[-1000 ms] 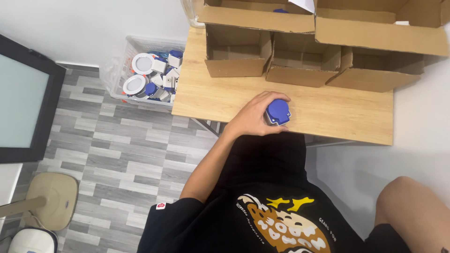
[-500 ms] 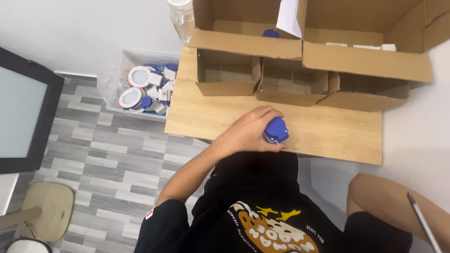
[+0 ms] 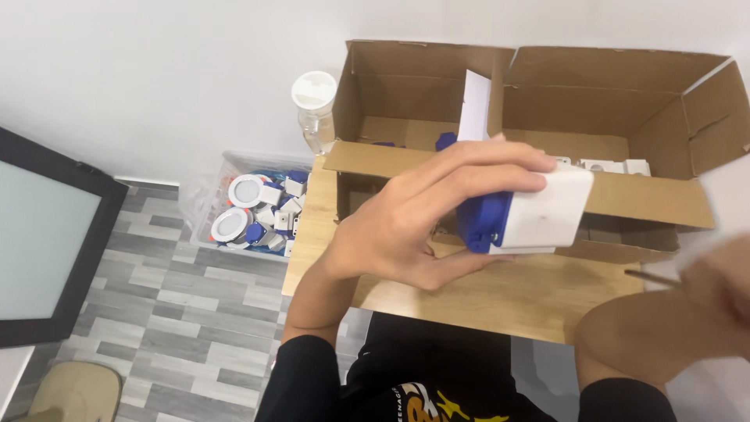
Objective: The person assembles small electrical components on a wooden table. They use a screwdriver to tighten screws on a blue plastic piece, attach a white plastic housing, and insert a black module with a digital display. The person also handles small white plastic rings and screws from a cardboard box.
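Note:
My left hand [image 3: 406,227] is raised above the wooden table [image 3: 500,301] and grips a white square block with a blue plastic part [image 3: 531,215] on its left side. Fingers lie over the top of the piece and the thumb is under it. My right hand [image 3: 715,285] is at the right edge, blurred by motion. A thin dark rod [image 3: 648,275] sticks out of it and points left toward the piece.
Open cardboard boxes [image 3: 617,101] stand at the back of the table, with white parts [image 3: 601,166] inside one. A clear bottle [image 3: 314,109] stands by the wall. On the floor sits a plastic bin [image 3: 254,211] of round white lamps and blue parts. A dark screen [image 3: 47,242] is at the left.
My left hand has lifted the blue and white piece off the table toward the camera. My right hand with the thin rod has come up at the right. The view has tilted up.

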